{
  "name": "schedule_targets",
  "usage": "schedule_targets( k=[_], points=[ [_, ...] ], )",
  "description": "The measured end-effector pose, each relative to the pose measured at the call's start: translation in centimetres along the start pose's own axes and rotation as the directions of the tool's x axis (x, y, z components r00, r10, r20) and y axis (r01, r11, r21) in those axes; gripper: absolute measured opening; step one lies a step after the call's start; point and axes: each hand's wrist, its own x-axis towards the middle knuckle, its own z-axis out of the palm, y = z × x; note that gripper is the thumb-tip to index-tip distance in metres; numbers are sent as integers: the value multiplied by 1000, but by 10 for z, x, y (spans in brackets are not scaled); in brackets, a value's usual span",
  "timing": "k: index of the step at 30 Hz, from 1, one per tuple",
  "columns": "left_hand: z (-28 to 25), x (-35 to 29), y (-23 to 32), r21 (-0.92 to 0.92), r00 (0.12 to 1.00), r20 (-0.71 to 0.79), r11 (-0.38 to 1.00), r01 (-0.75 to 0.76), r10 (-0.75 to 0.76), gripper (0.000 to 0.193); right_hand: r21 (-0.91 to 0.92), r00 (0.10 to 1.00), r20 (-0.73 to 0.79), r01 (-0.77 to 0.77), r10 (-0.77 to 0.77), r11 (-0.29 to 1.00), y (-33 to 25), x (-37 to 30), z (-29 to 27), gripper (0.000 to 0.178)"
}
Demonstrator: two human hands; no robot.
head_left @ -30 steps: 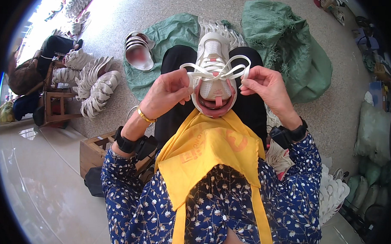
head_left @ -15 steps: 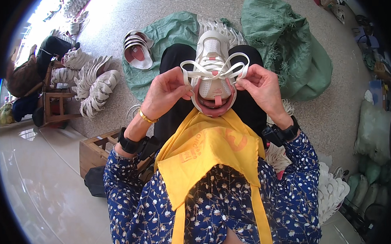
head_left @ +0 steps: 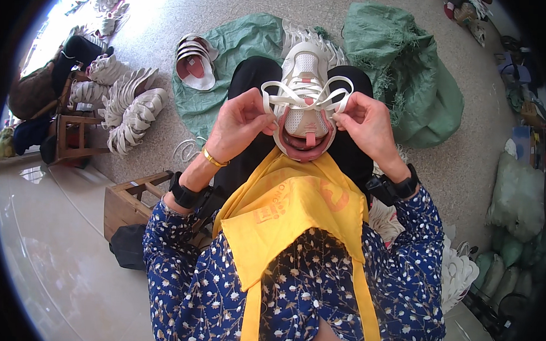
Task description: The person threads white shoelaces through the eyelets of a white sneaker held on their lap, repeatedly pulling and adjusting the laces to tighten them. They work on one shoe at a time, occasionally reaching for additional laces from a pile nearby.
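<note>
Stacked white shoes: well out to the left of my left hand, nested in curved rows beside a wooden stool frame.
Wooden box: behind my left grip, near that elbow, with a black bag just beside it.
Red-lined shoes: ahead and left of my left grip, nested together on a spread green sheet.
Left hand: thumb and fingers pinched together on the white shoelace; a gold bracelet circles the wrist below.
Sneaker: between my two grips, over my black-clad knees, toe pointing away from me and the pink-lined opening toward me.
Bow: two loops arch above the sneaker, one toward each hand; whether I pinch loop or loose end, I cannot tell.
Yellow apron: on my lap, nearer me than both grips, with orange print.
Right hand: thumb and fingertips closed on the lace's right side, a black wristband farther down the arm.
Green sack: ahead and right of my right grip, crumpled, with frayed edges.
Translucent bag: well out to the right of my right hand, bulging.
</note>
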Motion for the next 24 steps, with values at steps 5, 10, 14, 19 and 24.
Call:
schedule_targets(
  k=[5,10,14,19,24],
  points=[
    [1,-1,-3,-39,1000,-4,999,-10,10,14,-402,961,48,270,-274,875,-19,-5,8,10],
    [2,-2,0,-35,1000,-11,999,-6,5,15,-225,996,70,66,-51,972,-17,5,8,7],
    [1,-2,2,-60,1000,-20,998,-5,4,16,-104,994,112,-2,14,995,-9,7,1,4],
    [-2,-2,-3,-99,998,-62,995,-30,24,16,-45,1000,-10,27,-27,999,-8,-5,6,3],
    [3,2,-6,-122,992,-108,990,-73,60,15,-418,939,28,323,-344,849,-17,-13,9,9]
  ],
)
